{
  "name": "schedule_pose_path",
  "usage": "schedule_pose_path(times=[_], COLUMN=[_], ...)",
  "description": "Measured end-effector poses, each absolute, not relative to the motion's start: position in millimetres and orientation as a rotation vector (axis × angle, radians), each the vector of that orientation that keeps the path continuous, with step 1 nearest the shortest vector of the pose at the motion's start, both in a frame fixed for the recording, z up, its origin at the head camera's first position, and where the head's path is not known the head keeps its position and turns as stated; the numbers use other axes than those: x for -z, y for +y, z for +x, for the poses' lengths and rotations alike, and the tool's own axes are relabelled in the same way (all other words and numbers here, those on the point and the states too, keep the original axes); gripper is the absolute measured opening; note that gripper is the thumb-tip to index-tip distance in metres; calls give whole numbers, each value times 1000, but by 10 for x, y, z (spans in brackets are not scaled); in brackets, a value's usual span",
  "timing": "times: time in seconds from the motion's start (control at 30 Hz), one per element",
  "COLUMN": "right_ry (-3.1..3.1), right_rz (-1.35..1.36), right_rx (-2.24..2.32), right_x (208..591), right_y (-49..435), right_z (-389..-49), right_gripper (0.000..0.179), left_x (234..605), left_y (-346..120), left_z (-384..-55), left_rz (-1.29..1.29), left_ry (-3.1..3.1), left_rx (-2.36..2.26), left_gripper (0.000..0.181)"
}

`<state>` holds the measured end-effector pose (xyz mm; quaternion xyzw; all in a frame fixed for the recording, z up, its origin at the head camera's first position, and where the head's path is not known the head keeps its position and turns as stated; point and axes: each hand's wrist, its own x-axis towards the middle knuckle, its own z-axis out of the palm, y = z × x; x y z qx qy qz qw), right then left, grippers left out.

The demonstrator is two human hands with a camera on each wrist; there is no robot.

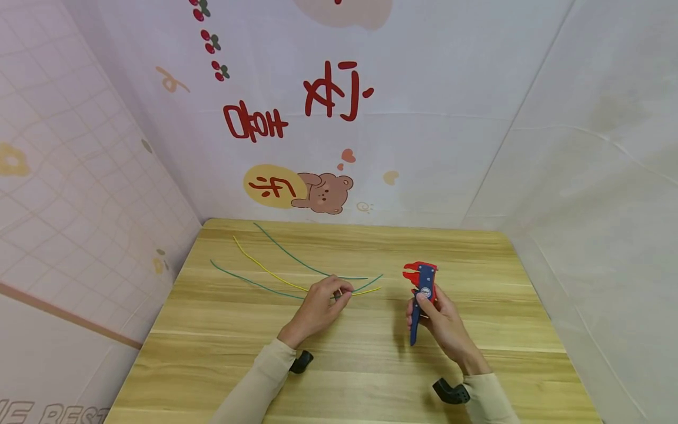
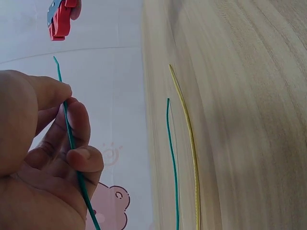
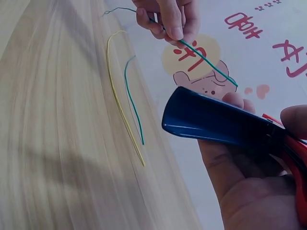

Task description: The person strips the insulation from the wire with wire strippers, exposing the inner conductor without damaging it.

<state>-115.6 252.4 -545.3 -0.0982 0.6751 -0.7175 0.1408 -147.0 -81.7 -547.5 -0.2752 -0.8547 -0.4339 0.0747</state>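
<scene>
My left hand pinches a thin green wire between thumb and fingers. One end sticks out past the fingertips, slightly bent at the tip; the rest trails off to the left. In the head view, my right hand grips a wire stripper with red jaws and dark blue handles. Its jaws stand apart and point left, with nothing between them. The wire's free end is a short way left of the tool, apart from it. On the table lie a yellow wire and another green wire.
The wooden table carries the wires at its back left. Behind it rises a white wall covering with printed red characters and a bear; more coverings stand at both sides. Each wrist wears a black mount.
</scene>
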Motion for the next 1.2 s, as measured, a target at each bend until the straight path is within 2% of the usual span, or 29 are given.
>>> schedule_pose_path(times=[0.27, 0.63, 1.2], right_ry=[1922, 1882, 1807], right_rz=[-209, -362, -500], right_rx=[2038, 2022, 1963], right_x=[5457, 5443, 5407], right_y=[2465, 2448, 2457], right_z=[-1158, -1168, -1170], right_gripper=[46, 36, 33], left_x=[5456, 5337, 5241], left_y=[-822, -853, -906], left_z=[-1471, -1435, -1432], left_rz=[-816, -801, -909], left_ry=[-2575, -2576, -2482], left_rx=[1306, 1315, 1322], left_gripper=[10, 7, 5])
